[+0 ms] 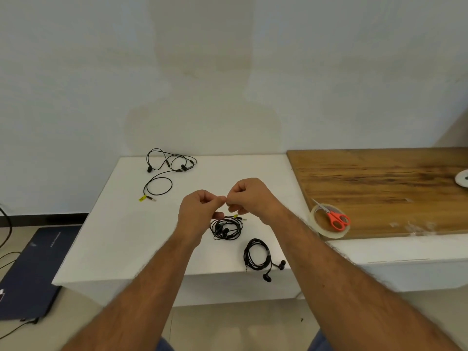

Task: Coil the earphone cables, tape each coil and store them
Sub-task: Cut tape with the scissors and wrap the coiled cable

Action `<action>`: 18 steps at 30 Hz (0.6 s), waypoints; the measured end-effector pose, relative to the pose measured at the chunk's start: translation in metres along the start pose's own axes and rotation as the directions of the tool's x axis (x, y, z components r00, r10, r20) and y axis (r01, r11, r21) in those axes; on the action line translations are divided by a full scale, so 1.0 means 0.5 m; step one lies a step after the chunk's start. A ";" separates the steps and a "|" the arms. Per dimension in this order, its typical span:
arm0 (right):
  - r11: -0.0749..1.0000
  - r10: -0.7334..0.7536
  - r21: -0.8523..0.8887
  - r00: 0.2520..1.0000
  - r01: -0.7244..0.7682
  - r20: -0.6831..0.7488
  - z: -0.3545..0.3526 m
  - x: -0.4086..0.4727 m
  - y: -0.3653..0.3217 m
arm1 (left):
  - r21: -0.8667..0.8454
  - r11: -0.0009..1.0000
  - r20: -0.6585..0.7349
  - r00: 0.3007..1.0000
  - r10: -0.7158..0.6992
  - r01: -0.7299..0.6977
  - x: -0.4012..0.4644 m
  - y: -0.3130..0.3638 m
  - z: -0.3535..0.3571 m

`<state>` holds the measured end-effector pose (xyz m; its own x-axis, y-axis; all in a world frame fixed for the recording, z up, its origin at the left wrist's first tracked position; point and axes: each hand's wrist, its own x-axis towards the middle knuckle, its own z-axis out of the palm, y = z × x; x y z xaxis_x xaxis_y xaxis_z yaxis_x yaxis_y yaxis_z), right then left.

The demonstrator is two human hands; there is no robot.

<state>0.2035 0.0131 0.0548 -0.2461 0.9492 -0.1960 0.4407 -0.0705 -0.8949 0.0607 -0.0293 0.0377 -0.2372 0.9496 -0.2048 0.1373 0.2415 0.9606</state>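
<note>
My left hand [200, 209] and my right hand [249, 198] meet fingertip to fingertip above the white table [121, 224]. Both pinch what looks like a short strip of clear tape, which is barely visible. Just below them lies a coiled black earphone [226, 228] with a yellow-tagged plug. A second black coil [255, 254] rests near the front edge, its earbuds hanging over it. At the back left lies an uncoiled earphone [164, 171], also with a yellow-tagged plug.
A clear tape roll [329, 221] lies on the wooden board's [379, 183] near left corner, with red-handled scissors [334, 216] across it. A white round object [462, 92] sits at the right edge. A dark laptop [33, 269] and cables lie on the floor at left.
</note>
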 end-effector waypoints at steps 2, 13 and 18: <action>0.999 -0.001 0.043 1.000 0.000 0.007 -0.007 0.000 0.003 | 0.020 1.000 0.015 1.000 0.014 -0.014 0.002 -0.008 0.003; 0.990 0.038 -0.136 0.995 -0.025 0.094 -0.031 0.013 0.018 | 0.250 0.965 0.011 0.996 0.084 -0.084 0.006 -0.058 0.018; 0.982 0.038 -0.188 0.995 -0.019 0.096 -0.028 0.015 0.031 | 0.222 0.973 0.012 0.998 0.057 -0.058 0.012 -0.068 0.030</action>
<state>0.2204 0.0236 0.0453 -0.3114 0.9119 -0.2673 0.5999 -0.0295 -0.7995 0.0688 -0.0288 0.0012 -0.2179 0.9641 -0.1518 0.3609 0.2241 0.9053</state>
